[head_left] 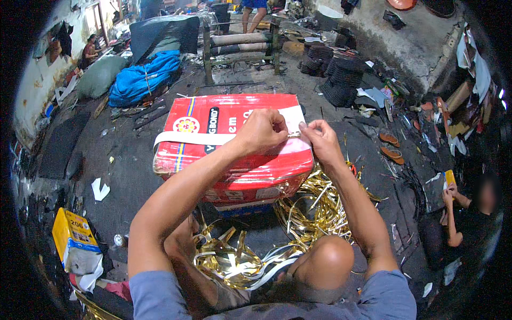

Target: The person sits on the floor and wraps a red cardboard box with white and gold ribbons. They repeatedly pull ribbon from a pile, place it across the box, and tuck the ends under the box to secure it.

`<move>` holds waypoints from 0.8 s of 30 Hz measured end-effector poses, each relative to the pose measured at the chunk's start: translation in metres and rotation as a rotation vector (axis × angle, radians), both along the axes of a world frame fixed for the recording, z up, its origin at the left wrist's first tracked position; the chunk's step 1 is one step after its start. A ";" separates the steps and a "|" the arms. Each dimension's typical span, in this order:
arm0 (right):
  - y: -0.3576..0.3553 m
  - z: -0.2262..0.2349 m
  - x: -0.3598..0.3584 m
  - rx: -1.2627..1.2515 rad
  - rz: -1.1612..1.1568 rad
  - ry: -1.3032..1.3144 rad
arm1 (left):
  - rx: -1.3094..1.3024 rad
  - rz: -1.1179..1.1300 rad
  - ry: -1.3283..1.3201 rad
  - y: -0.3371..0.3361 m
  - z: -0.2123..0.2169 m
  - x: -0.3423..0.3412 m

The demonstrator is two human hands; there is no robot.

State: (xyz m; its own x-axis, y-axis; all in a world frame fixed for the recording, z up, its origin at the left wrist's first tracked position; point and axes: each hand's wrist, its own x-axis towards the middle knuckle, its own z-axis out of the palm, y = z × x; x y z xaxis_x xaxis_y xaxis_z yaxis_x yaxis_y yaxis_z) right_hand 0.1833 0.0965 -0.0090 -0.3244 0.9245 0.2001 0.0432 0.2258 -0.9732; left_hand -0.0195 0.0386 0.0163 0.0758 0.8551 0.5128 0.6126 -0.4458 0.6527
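While both arms reach forward, left hand [262,129] and right hand [320,136] pinching gold strip [294,135], over red box [229,114]

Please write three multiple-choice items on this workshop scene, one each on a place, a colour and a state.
1. Where does the white strip lie?
A. Across the top of the red tin
B. On the blue bundle
C. Under the yellow carton

2. What colour is the pile of foil strips on the floor by the tin?
A. Green
B. Gold
C. Black

3. How do the left hand and right hand stand?
A. Both flat on the floor
B. Both raised clear of the tin
C. Both pinching at one spot on the strip

Answers:
1. A, since the strip runs across the tin's top face.
2. B, as the strips shine gold with white backs.
3. C, as the fingertips of both hands meet on the strip at the tin's right end, each in a pinching grip.
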 end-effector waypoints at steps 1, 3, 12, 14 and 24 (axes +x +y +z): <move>-0.002 -0.001 0.004 -0.035 -0.013 -0.016 | 0.019 -0.017 -0.030 -0.001 -0.002 0.006; -0.002 0.000 0.008 0.037 -0.024 -0.111 | 0.025 -0.022 -0.098 0.001 -0.004 0.015; -0.011 -0.028 0.011 -0.500 0.199 0.482 | -0.028 -0.041 -0.254 -0.009 -0.010 0.037; -0.013 -0.028 0.006 -0.533 0.170 0.542 | 0.040 -0.054 -0.231 -0.004 -0.008 0.042; 0.022 0.037 0.018 -0.296 0.015 -0.158 | 0.044 -0.053 -0.247 0.004 -0.005 0.043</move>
